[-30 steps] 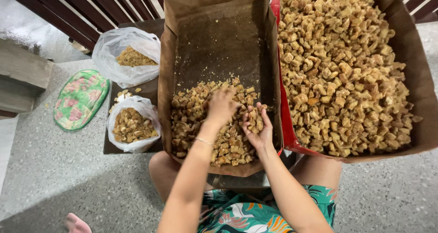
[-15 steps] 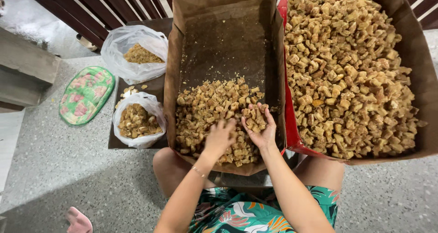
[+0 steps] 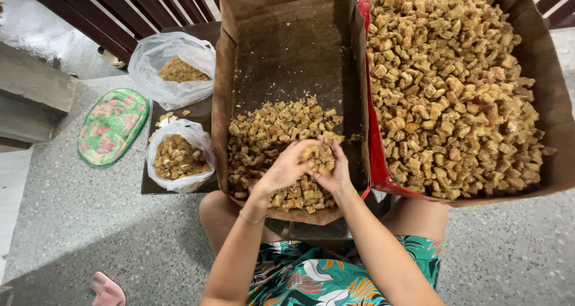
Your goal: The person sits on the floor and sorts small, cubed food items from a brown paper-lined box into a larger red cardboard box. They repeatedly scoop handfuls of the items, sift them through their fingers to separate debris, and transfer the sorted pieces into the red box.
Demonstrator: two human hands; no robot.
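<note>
Two hands meet over the near end of the left cardboard tray [image 3: 287,48]: the left hand [image 3: 286,169] lies cupped on top, and the right hand [image 3: 333,173] is cupped beneath it, palm turned up, the two touching at the fingers. Between them sits a small handful of golden-brown fried cubes [image 3: 321,157], so each grip is curled narrow around that handful rather than spread wide. A thin bracelet [image 3: 249,220] circles the left wrist. There are two cardboard trays side by side; the left one holds a heap of cubes [image 3: 269,132] only in its near half, its far half showing bare, grease-darkened paper with crumbs. The right cardboard tray [image 3: 554,102], edged with a red liner [image 3: 376,162] along its left wall, is filled nearly wall to wall with the same cubes [image 3: 449,90]. Left of the trays stand two clear plastic bags on a dark low bench [image 3: 200,111]: the nearer bag [image 3: 178,156] holds brown pieces, the farther bag [image 3: 173,66] holds finer, crumbly bits. One green and pink floral pad [image 3: 112,125] lies on the speckled floor [image 3: 72,222] beyond the bags, and one pink slipper [image 3: 106,289] shows at the bottom edge. The person's lap is covered by tropical-print green cloth [image 3: 311,276], with both knees under the trays
</note>
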